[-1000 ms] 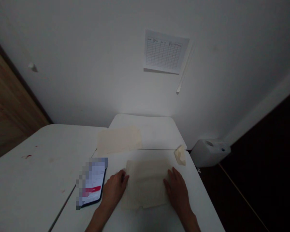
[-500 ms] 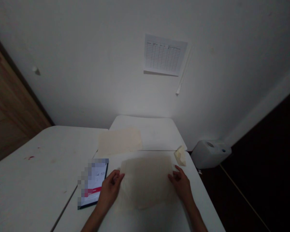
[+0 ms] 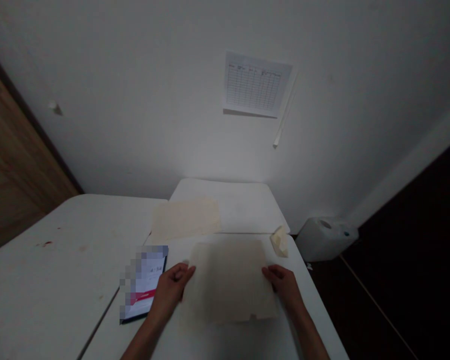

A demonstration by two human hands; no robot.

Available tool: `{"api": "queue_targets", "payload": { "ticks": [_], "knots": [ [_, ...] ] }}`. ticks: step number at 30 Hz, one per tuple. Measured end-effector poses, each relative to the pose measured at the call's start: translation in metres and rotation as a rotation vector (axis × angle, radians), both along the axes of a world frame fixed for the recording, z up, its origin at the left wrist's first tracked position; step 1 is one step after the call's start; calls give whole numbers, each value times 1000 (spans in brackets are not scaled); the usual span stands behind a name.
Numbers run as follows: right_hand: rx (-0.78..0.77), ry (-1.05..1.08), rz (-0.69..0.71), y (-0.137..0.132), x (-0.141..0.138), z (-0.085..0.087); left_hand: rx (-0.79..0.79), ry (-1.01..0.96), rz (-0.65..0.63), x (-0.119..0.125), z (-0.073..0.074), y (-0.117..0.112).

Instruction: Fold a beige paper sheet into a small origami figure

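Observation:
A beige sheet of thick paper (image 3: 230,282) lies on the near white table (image 3: 225,340), its near edge slightly notched. My left hand (image 3: 170,287) is curled at the sheet's left edge, and my right hand (image 3: 283,285) grips its right edge. Both appear to pinch the sheet. A second beige sheet (image 3: 185,217) lies farther off, across the seam between tables. A small crumpled cream piece of paper (image 3: 279,241) sits near the right edge, just beyond my right hand.
A tablet (image 3: 142,282) with a partly blurred screen lies just left of my left hand. Another white table (image 3: 41,225) with reddish marks extends left. A white plastic canister (image 3: 324,239) stands beyond the right table edge, above a dark floor. A printed grid sheet (image 3: 257,85) hangs on the wall.
My hands have curled from resting beside the sheet onto its side edges. The sheet now looks flatter and squarer, with its near edge lower in view. The tablet has shifted little.

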State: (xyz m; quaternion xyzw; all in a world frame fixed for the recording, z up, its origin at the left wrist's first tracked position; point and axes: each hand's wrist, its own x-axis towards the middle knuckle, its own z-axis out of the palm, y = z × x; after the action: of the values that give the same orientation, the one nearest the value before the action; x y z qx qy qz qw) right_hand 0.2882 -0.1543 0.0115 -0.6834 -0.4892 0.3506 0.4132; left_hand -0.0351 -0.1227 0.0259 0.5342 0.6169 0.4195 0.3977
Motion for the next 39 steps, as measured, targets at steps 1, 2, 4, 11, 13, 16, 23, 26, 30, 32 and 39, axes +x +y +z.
{"api": "queue_targets", "payload": {
  "ticks": [1,2,4,11,13,16,23,26,30,32,39],
  "knots": [
    [-6,2,-4,0,1,0,-1,9,1,-1,-1,1],
    [-6,-5,-13,0,1,0,11,37,4,-2,-2,2],
    [1,-36,-38,0,2,0,39,119,3,-4,-4,5],
    [30,-180,-89,-1,-8,11,75,271,-28,3,-5,6],
    [30,-120,-49,-1,-15,16,68,245,-37,9,-5,5],
    [4,180,134,1,-26,23,20,155,-42,16,-9,4],
    [208,206,367,-1,-49,14,-44,-44,-57,29,-17,0],
    [308,66,340,-5,-63,2,-92,-123,-100,36,-11,-2],
    [386,-109,234,-7,-80,-13,-161,-199,-153,42,-6,-1],
    [389,-136,207,-6,-85,-18,-160,-149,-159,43,-7,1],
    [347,-30,226,-6,-88,-14,-118,-48,-186,42,-8,2]
  ]
}}
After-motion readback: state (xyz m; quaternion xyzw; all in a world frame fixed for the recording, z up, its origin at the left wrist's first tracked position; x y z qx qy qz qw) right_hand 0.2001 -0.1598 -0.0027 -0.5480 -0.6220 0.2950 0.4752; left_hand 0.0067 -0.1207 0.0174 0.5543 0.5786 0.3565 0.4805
